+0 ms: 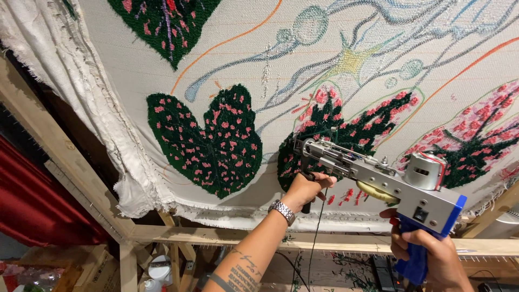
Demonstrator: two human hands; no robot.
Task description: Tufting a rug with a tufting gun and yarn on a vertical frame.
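- We see pale backing cloth stretched on a wooden frame, tufted with green-pink leaves.
- Left hand and right hand each grip the tufting gun.
- Needle tip hidden; red curtain far left.

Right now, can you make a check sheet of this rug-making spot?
Surface: backing cloth stretched on a wooden frame, with dark green, pink-dotted tufted leaves.
Job's things: tufting gun, tip against the cloth.
Clutter: white containers below the frame.
Hands: left hand on the front handle; right hand on the blue grip.
Cables: dark strand hanging from the gun.
Surroundings: red curtain.
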